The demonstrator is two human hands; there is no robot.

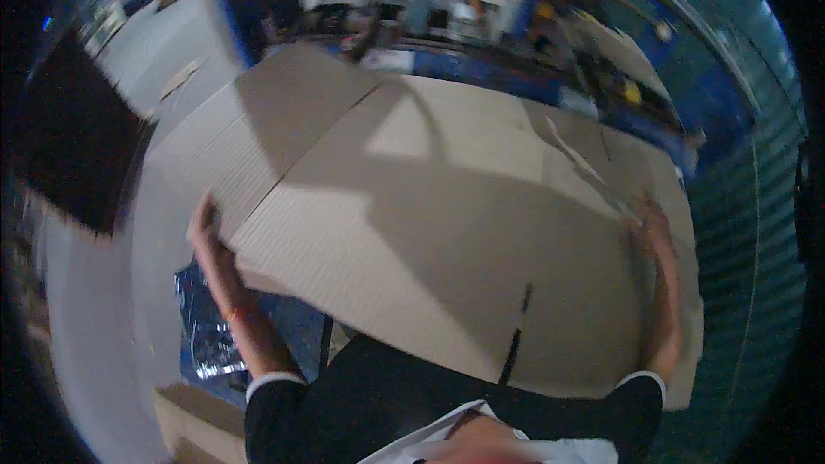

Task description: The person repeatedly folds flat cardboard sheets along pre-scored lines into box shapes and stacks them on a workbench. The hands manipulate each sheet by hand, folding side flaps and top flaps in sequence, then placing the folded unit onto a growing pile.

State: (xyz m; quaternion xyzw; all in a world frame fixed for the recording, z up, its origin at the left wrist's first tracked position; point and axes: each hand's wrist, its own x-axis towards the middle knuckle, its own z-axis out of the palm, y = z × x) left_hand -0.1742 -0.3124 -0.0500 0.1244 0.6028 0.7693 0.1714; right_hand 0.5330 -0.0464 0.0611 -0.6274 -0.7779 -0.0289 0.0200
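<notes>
A large brown corrugated cardboard sheet (447, 206) spreads out in front of me, reaching close to my body. It has a crease line across its left part, a slit with a raised strip at the right, and a black mark near my side. My left hand (206, 228) is closed on the sheet's left edge, thumb side up. On the right part, beside the slit, my right hand (651, 222) grips the cardboard; its fingers are blurred and partly hidden.
Beyond the sheet stands a blue machine or workbench (481, 64) cluttered with parts. A dark panel-like object (73, 133) is at the left. Lower left are a blue surface with shiny plastic (215, 344) and a cardboard box (198, 421). A green corrugated wall (748, 292) rises at the right.
</notes>
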